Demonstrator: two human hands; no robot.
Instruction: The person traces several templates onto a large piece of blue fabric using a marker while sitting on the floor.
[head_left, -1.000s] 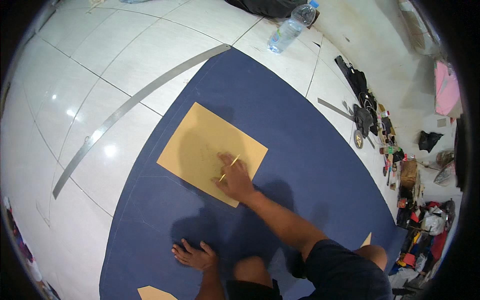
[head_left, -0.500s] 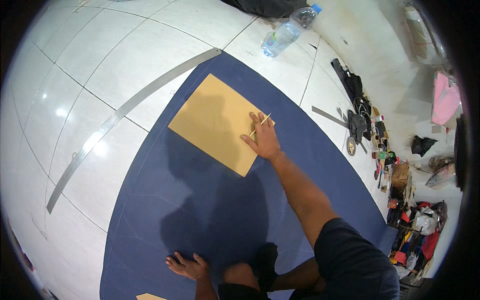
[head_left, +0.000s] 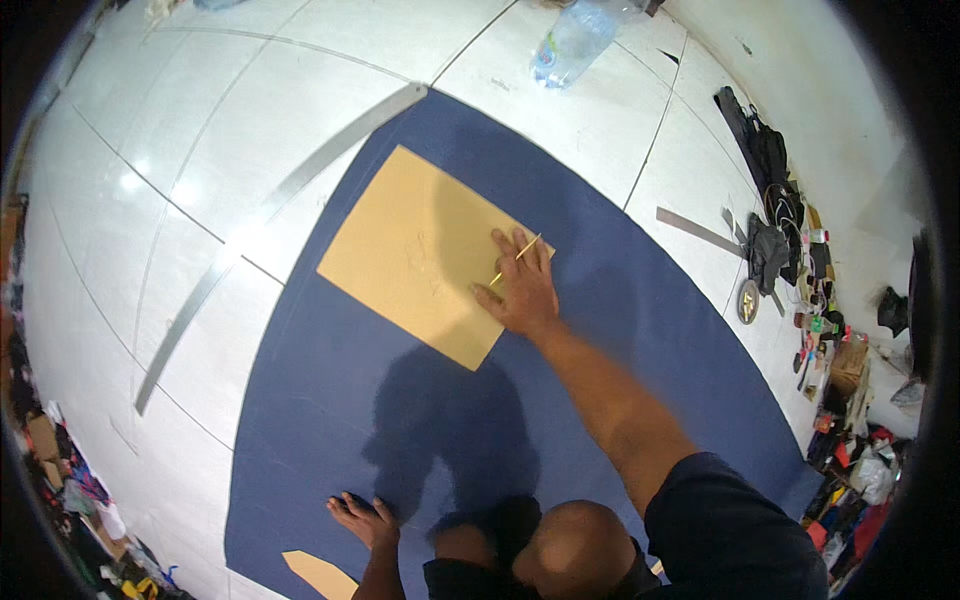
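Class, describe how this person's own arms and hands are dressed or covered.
The left hand and right hand are ungloved, with no watch on either wrist. A dark, loose short sleeve covers the right upper arm; the left sleeve is out of view.

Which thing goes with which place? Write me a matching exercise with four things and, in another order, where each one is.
Things:
1. tan rectangular card sheet
2. long grey metal ruler
3. thin yellow stick
4. bare left hand

Places:
A. held in the fingers of the bare right hand
B. resting on the large dark blue cloth-like sheet, near the picture's lower edge
C. mostly over the white tiled floor, along that blue sheet's left side
D. lying flat beneath the right hand

Pairs: 1-D, 2-C, 3-A, 4-B
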